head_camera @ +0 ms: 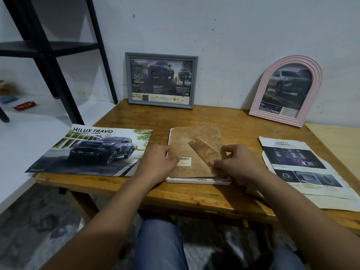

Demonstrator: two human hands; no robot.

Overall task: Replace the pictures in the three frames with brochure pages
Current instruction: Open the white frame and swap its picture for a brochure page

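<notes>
While the left hand [155,162] presses flat on the face-down white frame [196,181], the right hand [236,164] pinches its brown stand [204,153].

the table [243,121] is warm honey-brown wood with visible grain. the rectangular frame [127,78] is grey, the arched frame [259,90] pale pink with ridged bands. the face-down frame [196,181] has a white rim and a mottled brown backing board [187,141] bearing a white barcode label [184,161]. the brochure cover [91,151] shows a dark blue-black truck.
</notes>
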